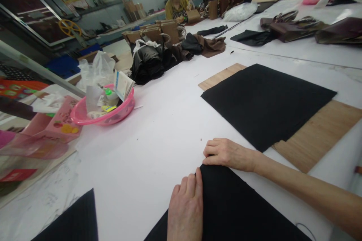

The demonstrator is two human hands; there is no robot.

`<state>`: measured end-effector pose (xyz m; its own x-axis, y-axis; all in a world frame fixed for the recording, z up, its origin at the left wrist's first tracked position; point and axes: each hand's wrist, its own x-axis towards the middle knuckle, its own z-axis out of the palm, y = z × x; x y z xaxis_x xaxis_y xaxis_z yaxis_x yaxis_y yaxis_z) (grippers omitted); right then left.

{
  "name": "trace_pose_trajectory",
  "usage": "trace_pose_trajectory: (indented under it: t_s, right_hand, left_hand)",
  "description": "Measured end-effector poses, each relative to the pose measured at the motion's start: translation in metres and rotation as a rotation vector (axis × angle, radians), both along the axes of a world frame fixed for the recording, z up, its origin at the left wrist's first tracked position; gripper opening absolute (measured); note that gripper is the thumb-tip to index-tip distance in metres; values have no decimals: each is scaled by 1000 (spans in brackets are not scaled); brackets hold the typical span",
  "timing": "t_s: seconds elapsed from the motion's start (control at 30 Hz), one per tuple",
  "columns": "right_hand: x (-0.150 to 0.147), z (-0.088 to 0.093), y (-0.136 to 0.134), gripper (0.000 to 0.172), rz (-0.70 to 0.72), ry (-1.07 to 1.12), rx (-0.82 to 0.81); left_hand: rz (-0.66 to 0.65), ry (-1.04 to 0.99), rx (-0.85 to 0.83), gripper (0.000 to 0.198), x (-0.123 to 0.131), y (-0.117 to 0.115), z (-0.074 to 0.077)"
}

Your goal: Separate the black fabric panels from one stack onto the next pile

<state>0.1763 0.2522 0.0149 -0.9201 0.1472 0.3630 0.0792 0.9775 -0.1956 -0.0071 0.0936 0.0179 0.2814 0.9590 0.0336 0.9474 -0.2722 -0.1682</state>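
Observation:
A piece of black fabric (234,207) lies on the white table in front of me, one corner pointing away from me. At that corner my right hand (222,153) has its fingers curled and closed on the tip of the cloth. Just left of it, my left hand (186,205) grips the fabric's left edge, fingers together and bent over it; the fingertips are partly hidden. Beyond my right hand, more black fabric (266,101) lies flat on a wooden board (322,131). Another black fabric piece (76,220) shows at the lower left.
A pink basin (104,119) with small items stands at the left, near a pink box (60,126). Dark bundled material (147,62) and brown bags (169,30) sit farther back. A co-worker (178,3) is at the far side. Purple bags (296,30) lie at the right.

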Motion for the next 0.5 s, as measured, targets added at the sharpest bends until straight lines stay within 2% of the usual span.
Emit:
trace_pose_trajectory:
  t_s: [0.23,0.5]
  right_hand:
    - [1,0,-3,19,-3,-23,62]
    - [3,-3,-4,16,-31,-27,88]
  left_hand:
    - [50,10,-85,63,3,3,6]
    - [1,51,-13,50,13,14,7]
